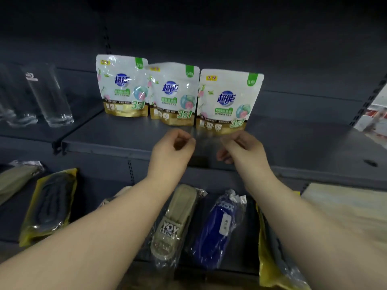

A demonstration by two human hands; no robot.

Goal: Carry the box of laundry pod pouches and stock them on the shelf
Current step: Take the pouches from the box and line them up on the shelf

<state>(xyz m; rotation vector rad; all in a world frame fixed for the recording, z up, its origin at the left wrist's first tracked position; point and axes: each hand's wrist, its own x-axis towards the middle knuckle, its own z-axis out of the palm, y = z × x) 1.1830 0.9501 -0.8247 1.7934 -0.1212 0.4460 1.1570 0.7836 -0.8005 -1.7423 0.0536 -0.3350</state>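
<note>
Three laundry pod pouches are seen standing upright in a row on the grey shelf (pixel 125 135) at the centre of the frame: a left pouch (pixel 122 85), a middle pouch (pixel 173 94) and a right pouch (pixel 227 100). Just below them, the left hand (pixel 173 149) and the right hand (pixel 240 148) are held with fingers curled; a thin transparent strip (pixel 206 136) appears to be pinched between them. The box is not seen. Drinking glasses (pixel 50 95) are placed at the upper left, wrapped slippers (pixel 173 222) on the lower shelf.
</note>
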